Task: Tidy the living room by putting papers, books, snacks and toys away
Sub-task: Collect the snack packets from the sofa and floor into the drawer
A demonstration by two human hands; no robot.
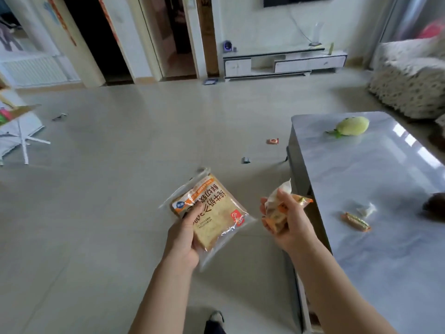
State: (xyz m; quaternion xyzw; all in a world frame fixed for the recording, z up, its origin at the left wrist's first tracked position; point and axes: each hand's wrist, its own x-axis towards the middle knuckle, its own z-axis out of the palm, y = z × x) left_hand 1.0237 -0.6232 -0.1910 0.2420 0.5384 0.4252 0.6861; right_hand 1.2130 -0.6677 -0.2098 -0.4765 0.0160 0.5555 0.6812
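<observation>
My left hand (183, 235) grips a clear packet of sliced bread (212, 213) with orange print, held over the floor. My right hand (286, 220) holds a bunch of small orange-and-white snack packets (277, 208) beside the grey coffee table (385, 249). On the table lie one orange snack packet (356, 221), a small clear wrapper (366, 209) and a yellow-green plush toy (351, 126). Two small wrapped items lie on the floor: an orange snack (272, 141) and a dark piece (245, 160).
A white TV stand (284, 62) is against the far wall, with a small blue item (210, 81) on the floor before it. A patterned sofa (409, 80) stands at the right. A cardboard box and white papers (16, 136) sit at the left. Doorways open at the back.
</observation>
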